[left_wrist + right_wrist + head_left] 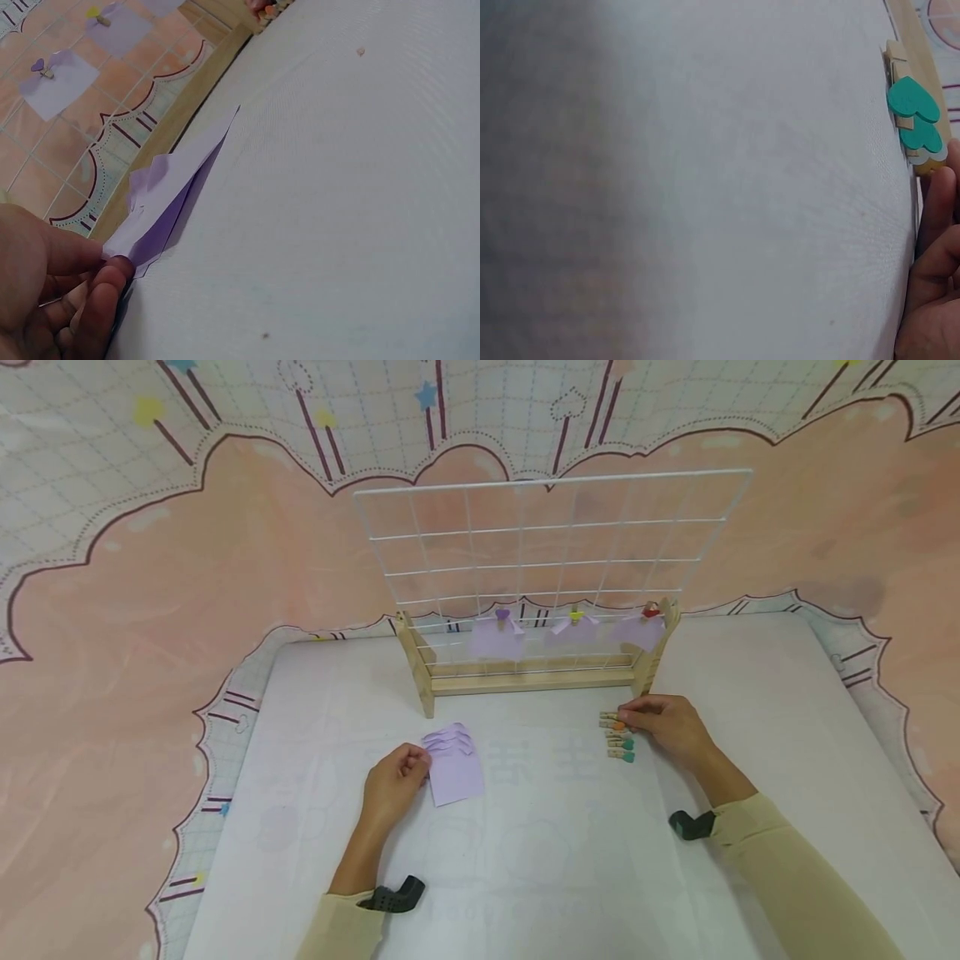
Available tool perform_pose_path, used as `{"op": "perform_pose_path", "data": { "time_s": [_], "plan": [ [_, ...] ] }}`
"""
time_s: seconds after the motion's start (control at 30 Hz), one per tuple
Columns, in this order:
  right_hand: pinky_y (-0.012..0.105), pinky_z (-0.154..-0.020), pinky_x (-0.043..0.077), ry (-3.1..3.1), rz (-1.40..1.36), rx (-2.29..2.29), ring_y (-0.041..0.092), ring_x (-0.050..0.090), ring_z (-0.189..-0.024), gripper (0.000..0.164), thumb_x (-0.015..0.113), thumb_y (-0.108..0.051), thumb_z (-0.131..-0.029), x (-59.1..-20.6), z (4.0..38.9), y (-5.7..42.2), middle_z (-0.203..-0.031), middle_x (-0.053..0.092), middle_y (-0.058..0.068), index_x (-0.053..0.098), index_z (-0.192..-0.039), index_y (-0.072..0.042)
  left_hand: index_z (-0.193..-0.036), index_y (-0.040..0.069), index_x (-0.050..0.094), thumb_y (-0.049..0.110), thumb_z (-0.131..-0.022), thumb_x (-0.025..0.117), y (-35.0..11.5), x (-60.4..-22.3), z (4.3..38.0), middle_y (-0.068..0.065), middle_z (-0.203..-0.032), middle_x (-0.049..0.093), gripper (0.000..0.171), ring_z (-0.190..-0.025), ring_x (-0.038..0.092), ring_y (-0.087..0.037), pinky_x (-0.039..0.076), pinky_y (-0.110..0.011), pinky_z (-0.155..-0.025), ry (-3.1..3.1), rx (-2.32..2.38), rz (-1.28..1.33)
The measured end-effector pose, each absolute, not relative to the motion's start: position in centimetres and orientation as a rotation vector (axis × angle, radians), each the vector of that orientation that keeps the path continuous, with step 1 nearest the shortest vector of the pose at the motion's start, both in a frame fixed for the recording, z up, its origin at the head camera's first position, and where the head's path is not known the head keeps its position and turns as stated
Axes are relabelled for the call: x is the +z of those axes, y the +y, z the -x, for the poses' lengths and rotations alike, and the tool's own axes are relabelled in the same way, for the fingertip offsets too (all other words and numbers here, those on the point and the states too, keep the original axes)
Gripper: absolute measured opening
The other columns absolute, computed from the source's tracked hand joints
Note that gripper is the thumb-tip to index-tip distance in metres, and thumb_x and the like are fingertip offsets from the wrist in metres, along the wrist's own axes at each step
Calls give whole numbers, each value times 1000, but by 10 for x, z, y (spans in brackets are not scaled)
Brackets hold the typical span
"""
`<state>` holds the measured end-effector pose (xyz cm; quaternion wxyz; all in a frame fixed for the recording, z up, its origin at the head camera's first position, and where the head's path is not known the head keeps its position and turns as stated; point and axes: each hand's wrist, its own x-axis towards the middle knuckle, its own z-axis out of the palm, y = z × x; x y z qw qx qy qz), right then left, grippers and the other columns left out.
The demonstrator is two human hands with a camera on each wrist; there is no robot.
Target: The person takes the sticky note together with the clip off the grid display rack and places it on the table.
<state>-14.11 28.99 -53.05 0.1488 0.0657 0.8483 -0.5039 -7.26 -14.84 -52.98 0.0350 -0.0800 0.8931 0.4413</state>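
The rack point(532, 683) held three clipped papers point(495, 645); left fingers point(417, 762) pinched purple sheets point(456, 778); right fingers point(641, 716) (whether pinching, I couldn't tell) touched clothespins point(617, 744).

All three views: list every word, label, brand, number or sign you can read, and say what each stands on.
No readable text anywhere.
White tabletop: faint marks, too pale to read.
Purple papers: no writing visible.
Clothespins: coloured shapes, no lettering visible.
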Motion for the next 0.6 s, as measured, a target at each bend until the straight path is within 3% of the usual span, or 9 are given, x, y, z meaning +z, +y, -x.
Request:
{"op": "perform_pose_path", "data": {
  "time_s": [0.6],
  "plan": [
    [31, -94, 41, 2426, -183, -1468, 22, 57, -103, 40, 76, -39, -92, -531, 141, 292, -106, 73, 1, 74, -117, -7, -93, 6, 70, 14, -97, 67, -150, -532, 72, -4, -78, 70, 9, -66, 62, -9, 52, -18, -64, 2657, 1502, 270]
  ]
}}
